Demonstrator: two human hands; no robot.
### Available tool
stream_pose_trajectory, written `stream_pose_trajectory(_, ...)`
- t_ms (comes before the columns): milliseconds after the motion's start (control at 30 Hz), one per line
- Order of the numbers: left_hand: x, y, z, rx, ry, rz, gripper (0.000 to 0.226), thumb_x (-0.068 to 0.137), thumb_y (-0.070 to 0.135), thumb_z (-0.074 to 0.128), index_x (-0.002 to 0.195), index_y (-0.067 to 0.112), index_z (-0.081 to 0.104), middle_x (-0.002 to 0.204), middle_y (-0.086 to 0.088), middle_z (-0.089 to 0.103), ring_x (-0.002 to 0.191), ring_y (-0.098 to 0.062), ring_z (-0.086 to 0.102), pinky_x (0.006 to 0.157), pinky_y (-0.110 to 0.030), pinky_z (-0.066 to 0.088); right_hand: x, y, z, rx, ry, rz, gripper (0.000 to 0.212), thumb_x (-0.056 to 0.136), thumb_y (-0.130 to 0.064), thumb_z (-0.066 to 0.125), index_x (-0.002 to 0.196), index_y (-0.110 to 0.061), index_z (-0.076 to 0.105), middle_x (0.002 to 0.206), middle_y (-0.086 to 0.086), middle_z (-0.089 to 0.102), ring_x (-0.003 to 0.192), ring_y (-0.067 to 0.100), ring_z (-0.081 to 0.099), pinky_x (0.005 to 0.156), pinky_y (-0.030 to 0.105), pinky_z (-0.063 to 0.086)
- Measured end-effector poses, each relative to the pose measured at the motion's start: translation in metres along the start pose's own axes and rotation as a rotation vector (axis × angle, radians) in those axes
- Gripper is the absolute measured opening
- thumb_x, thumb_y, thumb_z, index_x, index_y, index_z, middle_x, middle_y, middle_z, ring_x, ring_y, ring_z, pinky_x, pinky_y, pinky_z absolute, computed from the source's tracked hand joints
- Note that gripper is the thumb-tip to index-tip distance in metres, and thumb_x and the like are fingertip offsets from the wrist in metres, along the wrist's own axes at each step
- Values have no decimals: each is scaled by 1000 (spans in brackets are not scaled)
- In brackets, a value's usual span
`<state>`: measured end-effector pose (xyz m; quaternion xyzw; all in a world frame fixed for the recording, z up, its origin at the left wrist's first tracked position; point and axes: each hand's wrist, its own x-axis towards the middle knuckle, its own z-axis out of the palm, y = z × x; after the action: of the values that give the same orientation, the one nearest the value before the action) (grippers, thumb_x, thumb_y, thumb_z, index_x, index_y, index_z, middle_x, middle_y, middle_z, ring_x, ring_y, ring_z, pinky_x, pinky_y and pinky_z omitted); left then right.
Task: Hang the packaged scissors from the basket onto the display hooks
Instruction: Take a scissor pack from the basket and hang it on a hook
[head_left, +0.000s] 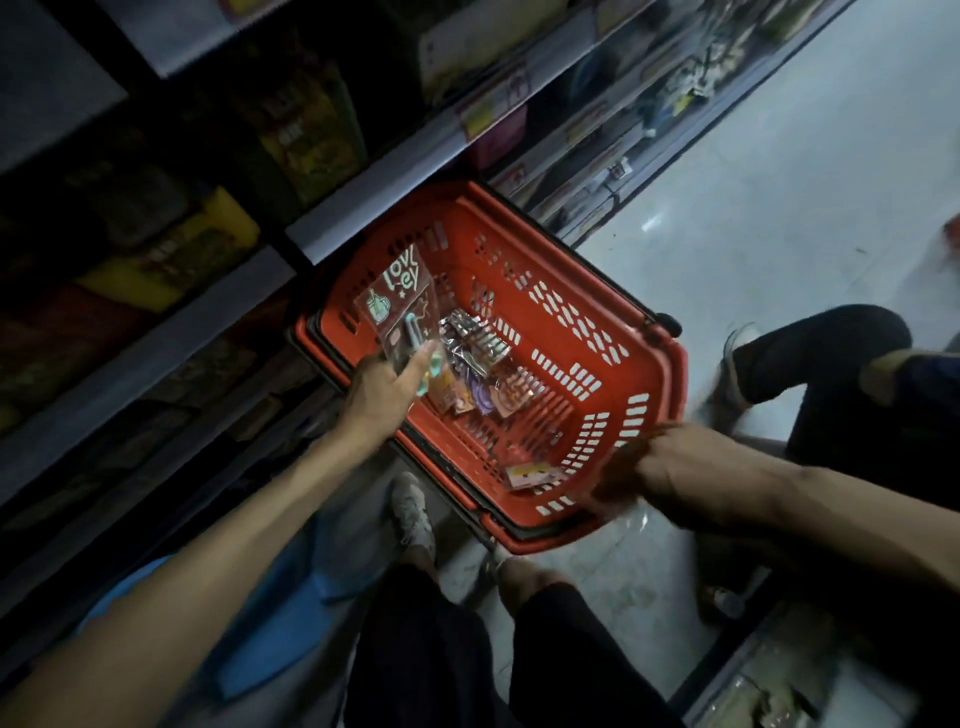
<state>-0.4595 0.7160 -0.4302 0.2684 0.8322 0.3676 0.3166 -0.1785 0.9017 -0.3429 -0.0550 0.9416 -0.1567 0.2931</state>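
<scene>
Shelving ran along the left, dim; no display hooks could be made out.

Left hand pinched the lower end of one packaged scissors between thumb and fingers. The pack was held upright over the left part of the red basket, above the other packs.

More packs lay heaped on the basket floor, and a single one lay in the near corner.

Right hand was at the near rim, blurred. Could not tell whether it was gripping or merely touching.

Judgement: pick-up step, first pack in hand. Next move calls for carrying it to a hook and threading its hang hole on, which probably needs a regrip nearer the top.
</scene>
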Motion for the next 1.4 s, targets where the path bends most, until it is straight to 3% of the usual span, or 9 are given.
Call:
stream_pose_trajectory(100, -14, 32, -7, -130, -67, 90, 15, 107, 21, 62, 112, 34, 69, 105, 18, 71, 94, 18, 63, 85, -7, 44, -14, -6, -21, -32, 261, 49, 44, 93, -20, 44, 123, -38, 70, 120, -9, 65, 111, 18, 61, 96, 37, 52)
stream_pose_trajectory(300, -41, 112, -28, -276, -280, -28, 29, 105, 17, 63, 84, 29, 79, 84, 6, 79, 83, -18, 76, 86, -39, 61, -51, -47, -80, 99, 685, 15, 23, 103, -34, 57, 116, -38, 76, 116, -3, 61, 108, 20, 57, 86, 39, 48)
stream_pose_trajectory(400, -63, 163, -40, -461, -431, -31, 11, 102, 18, 68, 102, 14, 78, 98, -5, 82, 90, -19, 78, 88, -37, 60, -76, -62, -103, 174, 899, -30, 26, 100, -45, 63, 112, -30, 81, 116, -9, 72, 120, 16, 62, 99, 43, 47)
stream_pose_trajectory(500, -86, 196, -48, -549, -578, -49, 53, 86, 31, 81, 124, -4, 68, 118, -25, 75, 104, -40, 73, 91, -46, 62, -102, -70, -114, 171, 1086, -22, 25, 97, -41, 69, 109, -23, 82, 118, -12, 76, 126, 14, 64, 105, 54, 45)
stream_pose_trajectory(833, -117, 274, -53, -771, -571, -154, 41, 84, 18, 81, 120, 0, 71, 118, -26, 75, 97, -37, 77, 85, -53, 64, -172, -76, -142, 58, 1291, -18, 19, 89, -30, 81, 106, -22, 82, 122, -11, 74, 128, 19, 63, 106, 47, 46)
stream_pose_trajectory(1000, -131, 319, -45, -902, -628, -155, 27, 95, 15, 63, 115, -1, 73, 107, -23, 78, 84, -35, 79, 66, -46, 66, -199, -41, -146, 87, 1426, 160, 27, 83, -14, 87, 104, -30, 81, 126, -14, 72, 134, 23, 57, 99, 52, 50)
stream_pose_trajectory(1100, -132, 338, -30, -930, -577, -113, 49, 89, 19, 69, 132, -3, 63, 121, -27, 74, 103, -43, 76, 82, -56, 65, -215, -19, -138, -1, 1382, 360, 58, 80, 0, 84, 120, -39, 73, 142, -11, 63, 140, 26, 50, 106, 49, 46)
stream_pose_trajectory(1200, -133, 352, -17, -931, -502, -56, 47, 88, 21, 70, 128, -3, 65, 118, -26, 75, 99, -42, 77, 69, -52, 66, -237, -12, -122, -31, 1311, 698, 87, 70, 6, 87, 138, -40, 59, 150, 2, 56, 140, 31, 48, 110, 53, 44)
stream_pose_trajectory(1400, -144, 369, 32, -763, -301, 137, 49, 83, 35, 80, 113, -3, 70, 103, -16, 80, 95, -36, 79, 72, -45, 66, -245, -75, -115, 363, 1809, 957, 33, 91, -9, 76, 116, -30, 72, 104, -11, 65, 85, 3, 64, 71, 18, 53)
